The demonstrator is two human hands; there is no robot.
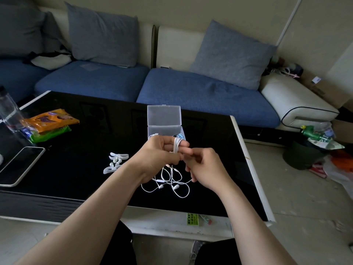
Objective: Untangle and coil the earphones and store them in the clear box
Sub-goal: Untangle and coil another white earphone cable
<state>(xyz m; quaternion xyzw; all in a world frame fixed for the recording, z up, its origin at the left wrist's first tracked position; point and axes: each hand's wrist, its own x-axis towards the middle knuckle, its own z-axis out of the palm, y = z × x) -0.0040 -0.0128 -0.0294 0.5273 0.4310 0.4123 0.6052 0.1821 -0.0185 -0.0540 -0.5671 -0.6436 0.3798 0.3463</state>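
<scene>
White wired earphones (172, 181) lie partly on the black table, their earbuds and loose cord spread in loops below my hands. Several turns of the cord are wound around two extended fingers of my left hand (162, 153), which holds the coil. My right hand (205, 166) is just to the right, fingers curled and pinching the cord near the coil. Behind my hands stands the clear box (165, 129) with its lid tipped up; something blue and something white show inside it.
White ear hooks and tips (114, 162) lie left of my hands. At the table's left are a phone (21, 164), snack packets (50, 124) and a clear bottle (8, 109). A blue sofa (191, 88) runs behind the table; clutter covers the floor at right.
</scene>
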